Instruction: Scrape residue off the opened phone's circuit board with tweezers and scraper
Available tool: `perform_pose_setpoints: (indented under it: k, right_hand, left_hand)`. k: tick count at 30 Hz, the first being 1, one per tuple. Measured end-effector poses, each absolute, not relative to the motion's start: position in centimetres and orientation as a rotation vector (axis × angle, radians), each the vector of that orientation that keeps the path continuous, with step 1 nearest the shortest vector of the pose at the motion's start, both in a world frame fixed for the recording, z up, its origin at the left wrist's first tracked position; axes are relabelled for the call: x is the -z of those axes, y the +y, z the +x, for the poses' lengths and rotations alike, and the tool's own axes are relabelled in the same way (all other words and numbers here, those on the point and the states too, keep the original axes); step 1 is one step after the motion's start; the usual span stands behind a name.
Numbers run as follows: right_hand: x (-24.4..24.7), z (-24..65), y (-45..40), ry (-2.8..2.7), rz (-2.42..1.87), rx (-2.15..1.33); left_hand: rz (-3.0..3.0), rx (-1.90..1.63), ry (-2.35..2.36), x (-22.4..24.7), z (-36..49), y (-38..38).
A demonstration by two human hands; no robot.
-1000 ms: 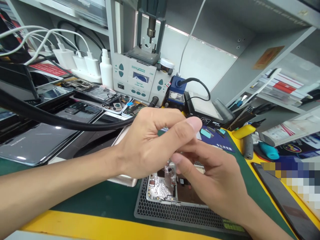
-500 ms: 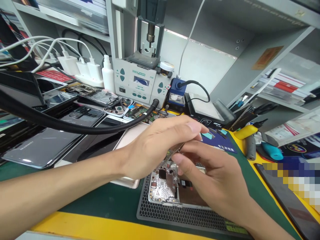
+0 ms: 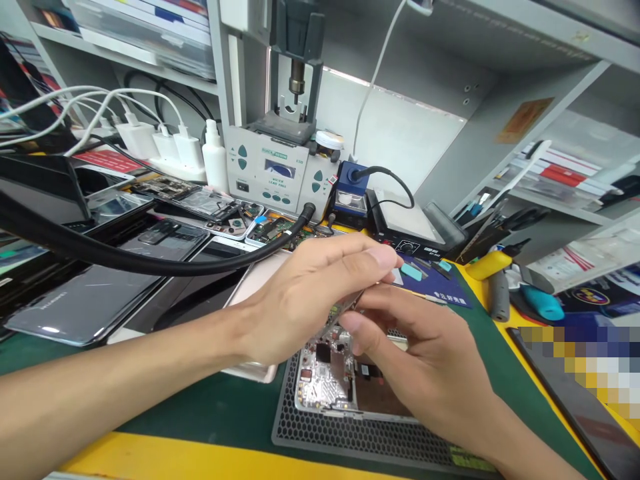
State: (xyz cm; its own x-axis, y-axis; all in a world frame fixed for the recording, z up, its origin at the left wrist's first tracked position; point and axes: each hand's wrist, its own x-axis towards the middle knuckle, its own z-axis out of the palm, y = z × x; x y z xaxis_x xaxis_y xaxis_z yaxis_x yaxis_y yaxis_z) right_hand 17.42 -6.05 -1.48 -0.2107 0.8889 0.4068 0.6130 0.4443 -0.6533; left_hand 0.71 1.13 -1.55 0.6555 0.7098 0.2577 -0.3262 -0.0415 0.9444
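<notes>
An opened phone lies with its silvery inside facing up on a dark honeycomb mat. Over its upper part, my right hand pinches a thin, tilted circuit board between thumb and fingers. My left hand arches above the same board from the left, fingers bent together with their tips close to my right fingers. Its palm hides most of the board, so whether it grips the board's far edge or something small does not show.
Several phones lie at the left, among them a dark glossy one. A thick black hose crosses in front of a grey soldering station. At the right stand a yellow-handled tool and a dark phone-like slab.
My hands keep nearly the same pose around the circuit board. The view has shifted slightly, and both hands sit a touch further left in it.
</notes>
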Motion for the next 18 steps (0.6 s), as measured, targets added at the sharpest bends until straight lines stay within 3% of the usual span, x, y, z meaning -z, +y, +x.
perform_pose_setpoints:
  k: [18]
  right_hand:
    - [1.56,17.27,-6.02,-1.919,-1.323,-0.452]
  left_hand:
    - [1.379,-0.856,0.379,2.02,0.76,1.28]
